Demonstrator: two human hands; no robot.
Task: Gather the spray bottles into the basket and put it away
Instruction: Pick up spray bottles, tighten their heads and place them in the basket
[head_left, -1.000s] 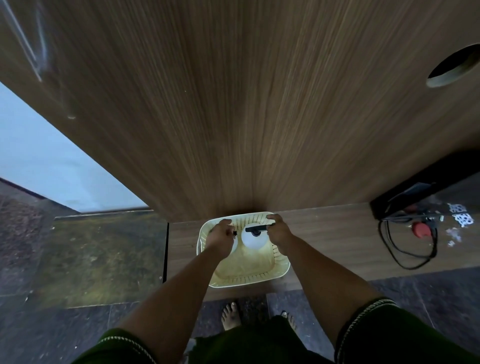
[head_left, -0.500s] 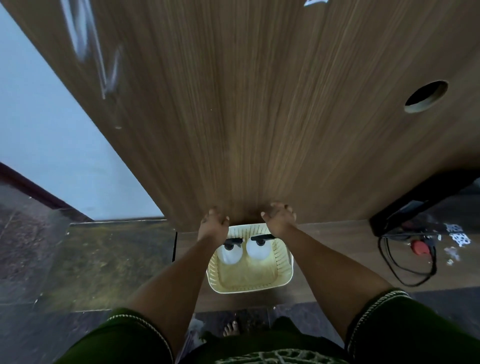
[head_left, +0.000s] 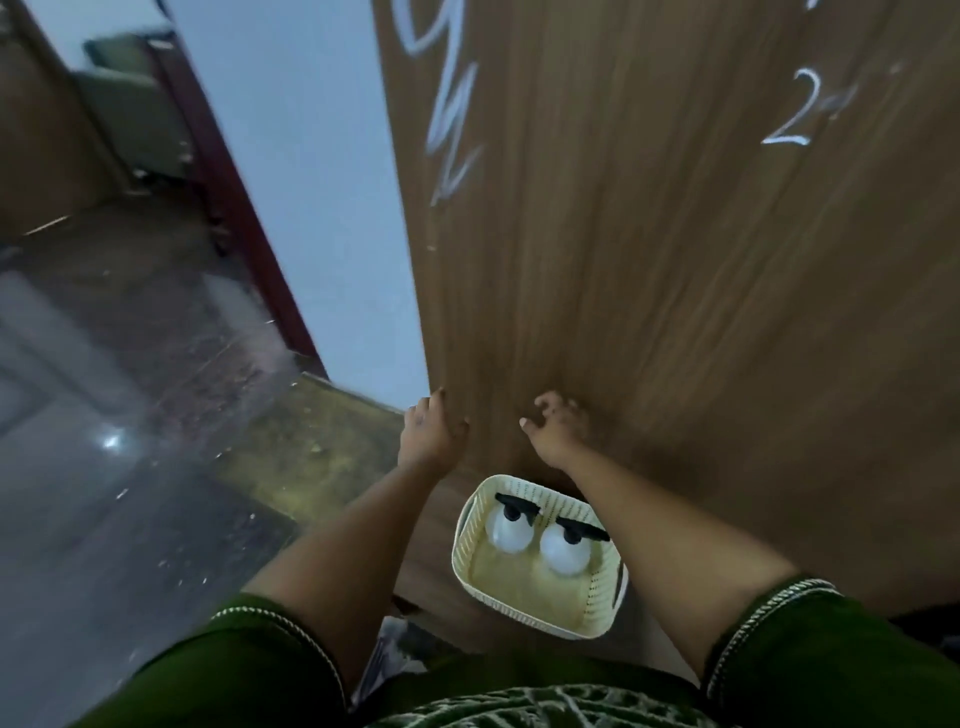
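A cream woven basket (head_left: 605, 608) rests on a low wooden ledge at the foot of a tall wooden panel. Inside it stand two white spray bottles with black trigger heads, one on the left (head_left: 506, 527) and one on the right (head_left: 565, 553). My left hand (head_left: 431, 431) hangs above and to the left of the basket, fingers loosely apart, holding nothing. My right hand (head_left: 556, 428) is above the basket's far rim, fingers curled and spread, also holding nothing. Neither hand touches the basket.
The wooden panel (head_left: 675, 260) rises right behind the basket, with chalk marks on it. A pale blue wall (head_left: 322, 208) and a dark red door frame (head_left: 244, 218) lie to the left. Dark stone floor (head_left: 104, 493) spreads at the left.
Both hands have let go of the basket and risen away from it. The view has swung up and to the left, showing more of the wall and doorway.
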